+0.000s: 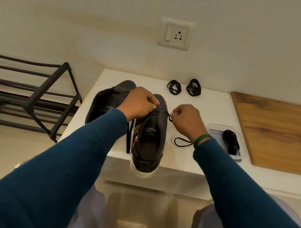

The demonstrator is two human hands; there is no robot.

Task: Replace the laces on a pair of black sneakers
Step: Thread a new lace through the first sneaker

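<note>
While I worked from the head view, my left hand point(140, 100) was curled with thumb and forefinger pinched at the front eyelets of the near sneaker point(149, 144). They seemed to hold one end of the lace point(169, 116). My right hand point(185, 118) pinched that lace at two o'clock of the shoe, and its tail looped on the white table point(187, 163) by my wrist.

To do this well, I judged both ends should be drawn even and flat across the eyelets before crossing, with the heel steadied, since it overhung the table edge.

The other sneaker point(107, 96) lay at ten o'clock, touching the first. Two coiled laces point(174, 87) sat at one o'clock, and a clear tray point(219, 130) holding a bundled lace point(230, 142) at three. Past it lay a wooden board point(282, 132). A black shoe rack point(32, 93) stood at nine o'clock, and a wall socket point(176, 34) at twelve.
</note>
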